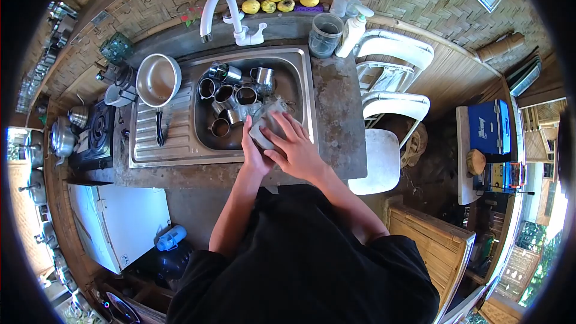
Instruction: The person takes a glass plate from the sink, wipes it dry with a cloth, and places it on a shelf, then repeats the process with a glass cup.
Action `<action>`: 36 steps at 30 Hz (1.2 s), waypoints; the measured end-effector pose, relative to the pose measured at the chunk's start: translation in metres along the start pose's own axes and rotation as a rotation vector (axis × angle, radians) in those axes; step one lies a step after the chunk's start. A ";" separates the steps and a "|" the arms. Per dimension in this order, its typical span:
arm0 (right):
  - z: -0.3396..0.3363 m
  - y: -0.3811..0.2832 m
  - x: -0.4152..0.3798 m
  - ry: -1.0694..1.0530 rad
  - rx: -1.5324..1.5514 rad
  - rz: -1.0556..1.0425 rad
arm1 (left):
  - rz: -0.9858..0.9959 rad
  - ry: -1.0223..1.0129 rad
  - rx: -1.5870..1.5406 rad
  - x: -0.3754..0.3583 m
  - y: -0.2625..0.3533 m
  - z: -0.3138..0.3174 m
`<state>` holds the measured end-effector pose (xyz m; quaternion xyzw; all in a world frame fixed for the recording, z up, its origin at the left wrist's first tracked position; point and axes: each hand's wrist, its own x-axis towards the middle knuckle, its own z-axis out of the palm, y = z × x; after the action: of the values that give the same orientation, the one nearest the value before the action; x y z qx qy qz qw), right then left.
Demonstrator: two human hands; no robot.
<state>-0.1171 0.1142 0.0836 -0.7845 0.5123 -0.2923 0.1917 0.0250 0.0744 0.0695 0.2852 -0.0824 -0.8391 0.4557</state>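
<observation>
Over the right part of the steel sink [305, 108], my left hand [255, 151] and my right hand [294, 147] hold a greyish object [264, 135] between them. It looks like a metal cup, but my fingers cover much of it. My left hand cups its left side, and my right hand lies over its top right with the fingers spread. A pale, crumpled piece [275, 107] touches it at the far side. Several metal mugs [225, 94] lie in the sink left of my hands, some upright, others tipped.
A white faucet [221, 0] arches behind the sink. On the drainboard [144, 138] stand a pan [158, 80] and a black-handled knife [159, 129]. A dark tub [326, 35] and a white pump bottle [352, 35] stand back right. White chairs [396, 105] are beside the counter.
</observation>
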 end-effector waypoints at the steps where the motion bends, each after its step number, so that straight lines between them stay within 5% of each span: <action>1: -0.001 0.000 0.002 -0.002 -0.045 -0.036 | 0.000 0.009 0.007 -0.005 0.002 0.006; 12: 0.016 -0.025 0.009 0.113 0.397 0.018 | 0.000 0.041 -0.020 0.001 0.005 0.008; 15: 0.020 -0.020 -0.007 0.082 0.569 0.185 | -0.040 0.013 -0.047 0.003 0.016 0.008; 18: 0.043 0.011 -0.027 0.251 1.017 0.718 | -0.031 -0.055 -0.050 0.010 0.024 0.002; 20: 0.005 -0.008 -0.010 0.539 1.272 0.714 | -0.027 -0.020 -0.109 0.005 0.030 0.012; 24: 0.000 0.000 0.016 0.673 1.000 0.481 | -0.069 -0.055 -0.051 0.001 0.024 0.021; 26: 0.006 -0.008 0.027 0.377 0.806 0.525 | -0.077 -0.028 0.014 -0.001 0.012 0.035; 28: 0.026 -0.014 0.042 0.523 0.346 0.218 | 0.054 -0.068 0.141 0.012 0.000 0.024; 31: 0.003 -0.030 0.043 0.185 0.420 0.274 | 0.128 -0.018 0.020 0.012 -0.001 0.024; 36: 0.009 -0.019 0.033 0.043 0.407 0.104 | 0.029 -0.019 -0.014 0.014 0.022 0.019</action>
<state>-0.0879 0.0918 0.0973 -0.6957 0.4863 -0.3962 0.3501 0.0240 0.0483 0.0883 0.2727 -0.0851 -0.8357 0.4690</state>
